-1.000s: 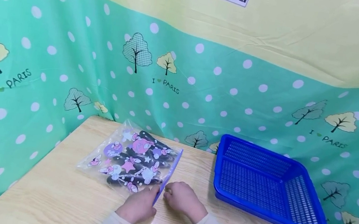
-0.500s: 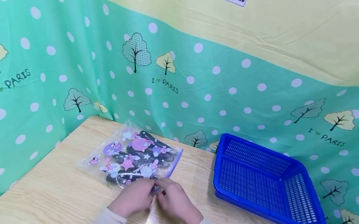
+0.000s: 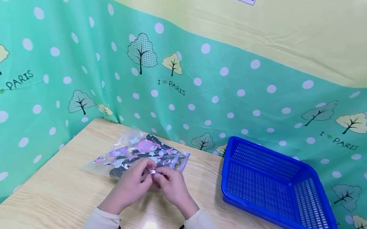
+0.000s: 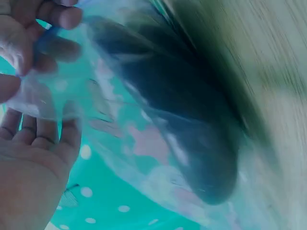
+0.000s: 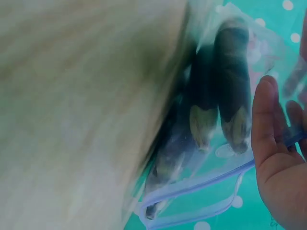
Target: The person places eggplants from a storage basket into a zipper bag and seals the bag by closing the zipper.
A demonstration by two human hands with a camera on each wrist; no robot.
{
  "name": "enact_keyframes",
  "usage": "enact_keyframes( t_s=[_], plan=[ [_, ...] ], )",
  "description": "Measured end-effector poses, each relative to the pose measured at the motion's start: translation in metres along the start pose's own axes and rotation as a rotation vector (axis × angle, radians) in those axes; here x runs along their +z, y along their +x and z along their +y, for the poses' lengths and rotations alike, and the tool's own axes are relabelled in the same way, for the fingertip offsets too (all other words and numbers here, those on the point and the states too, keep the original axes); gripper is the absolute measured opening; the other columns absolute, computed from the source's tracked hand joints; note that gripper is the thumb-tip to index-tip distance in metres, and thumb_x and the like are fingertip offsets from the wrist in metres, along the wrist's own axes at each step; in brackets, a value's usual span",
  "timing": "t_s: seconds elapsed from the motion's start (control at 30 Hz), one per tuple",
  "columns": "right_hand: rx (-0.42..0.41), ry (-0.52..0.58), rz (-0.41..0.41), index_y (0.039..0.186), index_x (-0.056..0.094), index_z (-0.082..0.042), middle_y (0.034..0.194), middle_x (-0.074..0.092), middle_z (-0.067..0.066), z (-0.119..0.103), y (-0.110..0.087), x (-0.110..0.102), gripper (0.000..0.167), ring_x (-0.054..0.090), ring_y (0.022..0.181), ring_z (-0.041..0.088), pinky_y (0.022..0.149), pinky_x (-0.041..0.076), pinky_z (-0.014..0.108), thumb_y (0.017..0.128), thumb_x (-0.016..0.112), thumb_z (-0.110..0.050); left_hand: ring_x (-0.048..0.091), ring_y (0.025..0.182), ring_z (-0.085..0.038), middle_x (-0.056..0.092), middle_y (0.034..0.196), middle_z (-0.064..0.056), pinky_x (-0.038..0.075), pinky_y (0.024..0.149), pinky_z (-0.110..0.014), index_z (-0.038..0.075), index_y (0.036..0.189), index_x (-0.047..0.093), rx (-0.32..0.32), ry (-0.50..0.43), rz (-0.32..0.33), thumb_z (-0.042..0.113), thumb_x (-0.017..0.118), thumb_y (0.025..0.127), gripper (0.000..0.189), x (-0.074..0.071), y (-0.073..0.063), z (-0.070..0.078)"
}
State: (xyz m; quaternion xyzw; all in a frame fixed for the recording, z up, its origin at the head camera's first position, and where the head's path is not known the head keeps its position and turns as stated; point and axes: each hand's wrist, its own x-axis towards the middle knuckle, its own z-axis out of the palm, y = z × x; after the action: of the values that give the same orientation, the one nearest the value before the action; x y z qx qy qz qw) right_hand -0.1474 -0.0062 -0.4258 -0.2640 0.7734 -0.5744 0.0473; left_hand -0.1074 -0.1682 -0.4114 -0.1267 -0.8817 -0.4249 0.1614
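A clear zip bag (image 3: 148,147) printed with pink and purple cartoon figures lies on the table, its near edge lifted. Several dark eggplants (image 5: 232,72) with brownish stem caps show through its plastic; in the left wrist view one eggplant (image 4: 163,91) fills the middle. My left hand (image 3: 132,184) pinches the near corner of the bag's purple-edged mouth. Right beside it, my right hand (image 3: 176,189) grips the same edge, fingertips close to the left ones. Between the two hands shows a small white piece of the edge. Farther along, the mouth gapes into a loop.
To the right stands a blue plastic basket (image 3: 224,189) with slotted walls. The wooden table (image 3: 55,198) ends at a green and yellow dotted curtain (image 3: 226,93) behind and to the left.
Both hands have moved forward and lifted the near corner of the bag. The right hand, first beside the edge, now grips it. The bag's mouth now gapes.
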Motion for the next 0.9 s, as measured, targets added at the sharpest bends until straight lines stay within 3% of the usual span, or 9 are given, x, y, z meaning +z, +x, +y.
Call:
enact_keyframes(
  t_s=[0.13,0.33,0.57,0.73,0.9],
  plan=[
    [0.028,0.142,0.021,0.108,0.072,0.007,0.096,0.072,0.019,-0.005,0.004,-0.006,0.017,0.071,0.075,0.039,0.068,0.059,0.047,0.1,0.059,0.0,0.06,0.09,-0.008,0.064,0.099,0.007,0.055,0.077,-0.033,0.011,0.102,0.071,0.068,-0.036,0.113,0.002,0.072,0.091,0.015,0.0,0.0,-0.006],
    [0.014,0.24,0.038,0.123,0.064,0.004,0.113,0.067,0.019,-0.012,0.0,-0.006,0.025,0.07,0.07,0.042,0.063,0.059,0.047,0.1,0.061,-0.005,0.063,0.09,-0.012,0.068,0.097,0.003,0.055,0.079,-0.03,0.009,0.099,0.074,0.194,-0.079,0.206,0.0,0.072,0.09,0.012,0.003,0.0,-0.011],
    [-0.083,0.225,0.048,0.114,0.064,0.001,0.108,0.067,0.017,-0.021,0.001,0.002,0.016,0.069,0.065,0.04,0.058,0.059,0.045,0.103,0.056,-0.007,0.063,0.083,-0.015,0.07,0.092,-0.002,0.049,0.075,-0.017,0.003,0.097,0.075,0.298,-0.112,0.286,-0.009,0.072,0.084,0.018,0.006,0.0,-0.016],
    [-0.095,0.18,0.045,0.112,0.06,0.003,0.104,0.066,0.02,-0.015,0.002,0.006,0.013,0.067,0.067,0.046,0.056,0.058,0.049,0.104,0.051,-0.002,0.066,0.079,-0.017,0.071,0.09,-0.002,0.051,0.074,-0.019,0.002,0.094,0.076,0.349,-0.127,0.349,-0.014,0.075,0.077,0.024,0.009,0.0,-0.016],
    [-0.088,0.152,0.046,0.111,0.058,0.007,0.102,0.066,0.023,-0.017,0.003,0.006,0.012,0.066,0.071,0.049,0.058,0.058,0.05,0.102,0.05,0.005,0.066,0.076,-0.018,0.071,0.088,-0.003,0.052,0.071,-0.022,0.001,0.093,0.076,0.382,-0.125,0.404,-0.015,0.075,0.077,0.023,0.01,0.002,-0.015]
  ],
)
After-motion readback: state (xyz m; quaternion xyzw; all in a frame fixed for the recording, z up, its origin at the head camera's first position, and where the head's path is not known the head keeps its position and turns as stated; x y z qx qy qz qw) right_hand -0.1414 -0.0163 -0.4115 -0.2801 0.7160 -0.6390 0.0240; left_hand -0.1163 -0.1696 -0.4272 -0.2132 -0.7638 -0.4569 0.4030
